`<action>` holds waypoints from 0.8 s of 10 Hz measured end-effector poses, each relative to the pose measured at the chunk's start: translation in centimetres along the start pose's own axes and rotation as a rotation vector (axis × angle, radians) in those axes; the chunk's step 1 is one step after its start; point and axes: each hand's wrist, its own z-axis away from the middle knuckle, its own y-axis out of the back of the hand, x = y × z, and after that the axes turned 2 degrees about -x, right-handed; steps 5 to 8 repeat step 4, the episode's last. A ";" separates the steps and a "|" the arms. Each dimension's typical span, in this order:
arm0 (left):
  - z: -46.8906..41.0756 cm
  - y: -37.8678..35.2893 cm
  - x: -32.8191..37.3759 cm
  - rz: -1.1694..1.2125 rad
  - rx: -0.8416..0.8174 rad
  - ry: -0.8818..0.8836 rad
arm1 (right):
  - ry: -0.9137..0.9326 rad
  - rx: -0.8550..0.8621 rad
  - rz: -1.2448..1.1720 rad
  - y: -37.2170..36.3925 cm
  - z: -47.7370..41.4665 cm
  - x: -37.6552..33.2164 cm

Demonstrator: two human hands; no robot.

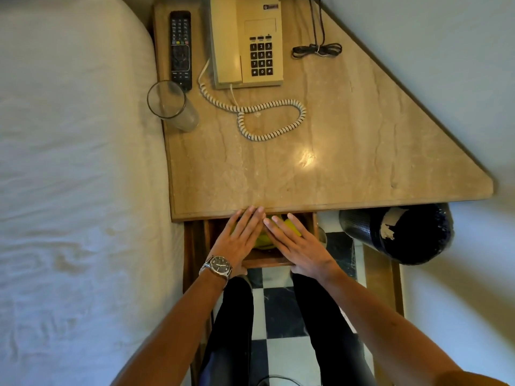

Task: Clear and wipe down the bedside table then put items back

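Reaching into an open drawer under the tabletop's front edge:

- Left hand: palm down, fingers straight and close together, gripping nothing. The fingertips reach the tabletop's edge. A metal-band wristwatch with a dark dial sits on the wrist.
- Right hand: palm down, fingers straight, gripping nothing, laid over the yellow cloth. Its fingertips are just beside the left hand's.
- Yellow cloth: soft and bunched, inside the drawer and mostly hidden under both hands.
- Tabletop: polished beige stone with veins, its right side cut on a slant, set in a wooden frame.
- Telephone: cream plastic, at the far middle, long axis running near to far. The handset lies along its left side. The black keys read 1 to 9, *, 0, #. A small label at the top is unreadable.
- Coiled cord: cream, looping over the stone in front of the telephone.
- Glass: clear, cylindrical, upright, at the left edge by the remote's near end.
- Remote: black, slim, lying left of the telephone and parallel to it. Its markings are too small to read.
- Black cable: tied in a bundle, right of the telephone.
- Bed: white creased sheet, along the left.
- Bin: black perforated metal with a dark liner, below the tabletop's right end.
- Floor: black and white chequered tiles.
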 end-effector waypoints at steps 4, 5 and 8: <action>-6.0 8.6 -9.0 0.183 -0.339 0.148 | -0.223 -0.089 -0.335 12.2 -5.7 10.1; -6.0 8.6 -9.0 0.183 -0.339 0.148 | -0.223 -0.089 -0.335 12.2 -5.7 10.1; -6.0 8.6 -9.0 0.183 -0.339 0.148 | -0.223 -0.089 -0.335 12.2 -5.7 10.1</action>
